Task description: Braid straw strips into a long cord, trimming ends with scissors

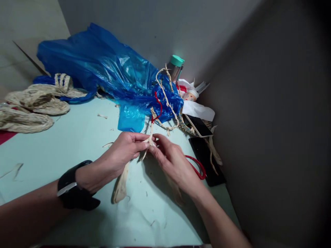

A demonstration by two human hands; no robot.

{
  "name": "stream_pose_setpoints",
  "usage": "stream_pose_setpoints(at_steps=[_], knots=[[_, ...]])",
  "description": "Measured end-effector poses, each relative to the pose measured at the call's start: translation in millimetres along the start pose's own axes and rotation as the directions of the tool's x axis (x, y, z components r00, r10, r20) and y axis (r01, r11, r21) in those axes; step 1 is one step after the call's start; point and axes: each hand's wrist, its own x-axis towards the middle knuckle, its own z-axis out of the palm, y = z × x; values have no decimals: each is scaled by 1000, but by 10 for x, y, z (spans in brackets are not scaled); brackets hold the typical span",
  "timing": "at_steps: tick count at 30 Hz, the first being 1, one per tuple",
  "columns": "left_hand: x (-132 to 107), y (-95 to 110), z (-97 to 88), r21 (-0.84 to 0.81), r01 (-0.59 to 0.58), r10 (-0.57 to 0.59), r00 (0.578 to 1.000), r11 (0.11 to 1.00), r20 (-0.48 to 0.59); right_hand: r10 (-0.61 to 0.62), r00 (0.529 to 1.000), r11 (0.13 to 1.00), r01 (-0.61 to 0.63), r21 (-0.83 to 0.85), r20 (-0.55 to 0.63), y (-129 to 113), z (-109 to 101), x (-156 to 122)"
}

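My left hand (126, 148), with a black watch on its wrist, pinches pale dried fibre strips between thumb and fingers. Opposite it, my right hand (168, 155) is closed on the same fibre strips (150, 140). From between the hands a thin braided cord (165, 94) runs away from me and loops over the blue plastic. A red string (158, 106) is tied around the cord just beyond my fingers. One loose strip end (120, 187) hangs below my left hand, and another (176, 191) hangs below the right, partly hidden.
A large blue plastic bag (103, 65) lies along the back wall. Bundles of braided fibre (38, 100) are at the left. Behind stands a bottle with a teal lid (177, 61). Right are a phone (199, 125), a dark tablet-like slab (207, 165) and a red handle (200, 168).
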Motion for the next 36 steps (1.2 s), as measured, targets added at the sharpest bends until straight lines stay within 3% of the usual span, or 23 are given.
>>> stream_pose_setpoints(at_steps=[2, 3, 6, 9, 14, 21, 28, 34, 36], knots=[[-4, -4, 5, 50, -22, 24, 999, 999, -30, 24, 991, 993, -38, 108, 134, 8, 31, 29], [-7, -4, 8, 86, -40, 44, 998, 995, -51, 36, 989, 993, -52, 108, 145, 9, 57, 40], [-11, 3, 13, 192, -88, 104, 992, 977, -74, 76, 994, 997, -77, 6, 81, 15, 131, 63], [-10, 19, 4, 291, -132, 144, 989, 948, -19, 82, 995, 995, -78, -61, 64, 34, 158, 82], [-13, 53, -30, 457, -229, 237, 971, 859, 39, 43, 997, 998, -40, -51, 63, 59, 152, 107], [-8, 78, -74, 561, -316, 328, 941, 765, 82, 38, 998, 996, -34, -83, 42, 71, 177, 108], [20, 87, -101, 649, -222, 186, 975, 727, 125, 35, 997, 999, -34, -11, 73, 93, 132, 115], [-58, 94, -28, 745, -164, 212, 977, 646, 31, 41, 998, 991, -46, 122, 40, 159, 207, 136], [-68, 116, -21, 818, -175, 256, 966, 547, 36, 46, 999, 992, -45, 118, -7, 185, 243, 130]])
